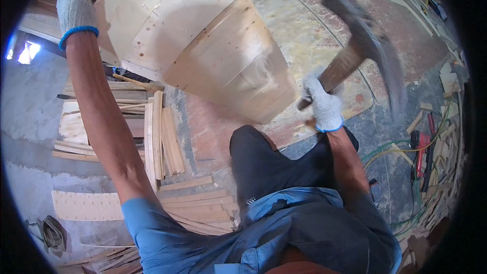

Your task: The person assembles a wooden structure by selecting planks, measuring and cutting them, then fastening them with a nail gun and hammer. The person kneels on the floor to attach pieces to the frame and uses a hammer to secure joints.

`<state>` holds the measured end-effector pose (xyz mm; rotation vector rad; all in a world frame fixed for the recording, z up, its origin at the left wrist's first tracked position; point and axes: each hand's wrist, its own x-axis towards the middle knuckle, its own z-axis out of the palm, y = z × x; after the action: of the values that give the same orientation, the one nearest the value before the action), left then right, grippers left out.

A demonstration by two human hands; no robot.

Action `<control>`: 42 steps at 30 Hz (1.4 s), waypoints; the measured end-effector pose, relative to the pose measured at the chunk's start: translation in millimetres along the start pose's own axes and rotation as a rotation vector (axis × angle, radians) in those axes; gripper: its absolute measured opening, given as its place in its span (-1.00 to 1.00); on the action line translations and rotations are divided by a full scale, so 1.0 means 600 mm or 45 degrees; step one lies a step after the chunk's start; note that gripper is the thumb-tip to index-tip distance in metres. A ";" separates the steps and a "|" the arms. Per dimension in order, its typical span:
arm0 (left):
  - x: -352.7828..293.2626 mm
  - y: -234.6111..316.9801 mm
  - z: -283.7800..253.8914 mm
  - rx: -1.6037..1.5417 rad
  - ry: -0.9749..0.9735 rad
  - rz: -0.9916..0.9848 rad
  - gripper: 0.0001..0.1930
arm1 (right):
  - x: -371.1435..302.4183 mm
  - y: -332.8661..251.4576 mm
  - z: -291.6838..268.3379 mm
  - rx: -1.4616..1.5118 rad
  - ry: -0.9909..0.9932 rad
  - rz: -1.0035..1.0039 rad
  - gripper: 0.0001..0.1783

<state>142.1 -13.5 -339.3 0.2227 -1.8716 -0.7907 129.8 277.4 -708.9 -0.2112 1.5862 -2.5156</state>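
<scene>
In my gloved right hand [325, 105] is a hammer [345, 66], gripped by its wooden handle and raised above my right knee. The hammer's dark head has a blunt block at one end and a long curved blade at the other, and it is smeared by motion. My left arm stretches up to the far left. There my gloved left hand [77, 6] closes on the edge of a wooden panel [203, 35], with its fingertips partly hidden. The panel, made of pale boards with rows of nail heads, lies tilted in front of my knees.
Stacked wood strips [157, 137] lie at the left, and more slats [198, 205] beside my left leg. A pale perforated board [86, 205] rests at the lower left. On the right are a red power tool [420, 152], hoses [388, 152] and wood scraps [449, 147].
</scene>
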 end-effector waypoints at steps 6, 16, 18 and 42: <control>0.036 -0.031 -0.031 0.743 0.057 0.610 -0.60 | 0.092 0.092 0.077 -0.298 -0.118 0.147 -0.72; 0.058 -0.036 -0.043 0.968 0.065 0.579 -0.61 | 0.096 0.129 0.072 -0.475 -0.237 0.167 -0.68; 0.010 -0.001 0.002 0.743 0.147 0.362 -0.64 | 0.094 0.122 0.054 -0.490 -0.195 0.045 -0.67; -0.013 0.000 0.050 0.268 0.068 0.328 -0.54 | -0.010 0.019 0.074 -0.061 -0.261 -0.440 -0.85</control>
<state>119.3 3.1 -352.1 0.1288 -1.8863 -0.4091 145.4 235.0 -700.2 -0.7844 1.6455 -2.5919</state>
